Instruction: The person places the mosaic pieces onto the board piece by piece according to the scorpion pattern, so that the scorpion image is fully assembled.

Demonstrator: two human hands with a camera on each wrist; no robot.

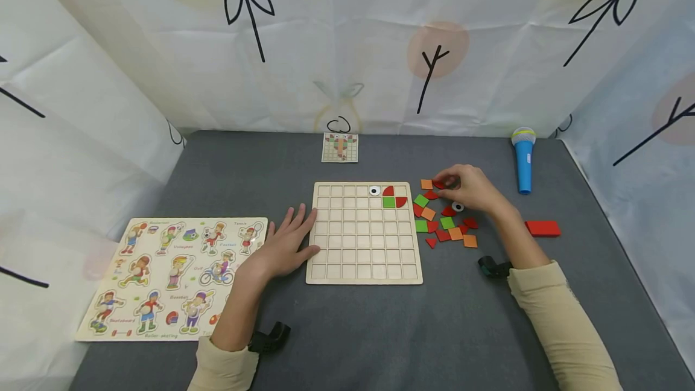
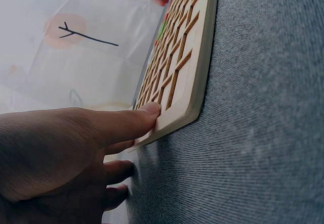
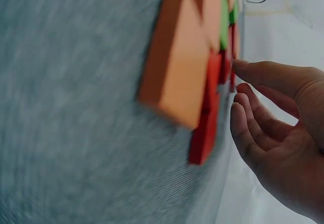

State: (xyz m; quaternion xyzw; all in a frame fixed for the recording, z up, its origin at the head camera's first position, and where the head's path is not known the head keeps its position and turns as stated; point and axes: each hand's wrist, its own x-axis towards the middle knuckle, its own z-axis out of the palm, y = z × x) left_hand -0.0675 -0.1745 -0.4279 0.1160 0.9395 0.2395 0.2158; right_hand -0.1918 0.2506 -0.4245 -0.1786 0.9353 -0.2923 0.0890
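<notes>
A wooden grid board (image 1: 364, 252) lies in the middle of the table in the head view. In its top rows sit an eye piece (image 1: 374, 190), two red quarter-round pieces (image 1: 401, 202) and a green square (image 1: 388, 202). My left hand (image 1: 283, 250) rests at the board's left edge, fingers spread and thumb (image 2: 144, 115) touching the rim. To the right of the board, my right hand (image 1: 469, 189) pinches a red piece (image 1: 438, 184) at the far side of a loose heap. Its fingers partly hide that piece, so its exact shape is unclear.
Loose orange squares (image 1: 470, 241), green squares (image 1: 447, 222), red pieces and another eye piece (image 1: 458, 206) lie right of the board. A pattern card (image 1: 339, 148) stands behind it. A picture puzzle (image 1: 163, 282) lies left; a blue microphone (image 1: 524, 165) and red block (image 1: 543, 228) lie right.
</notes>
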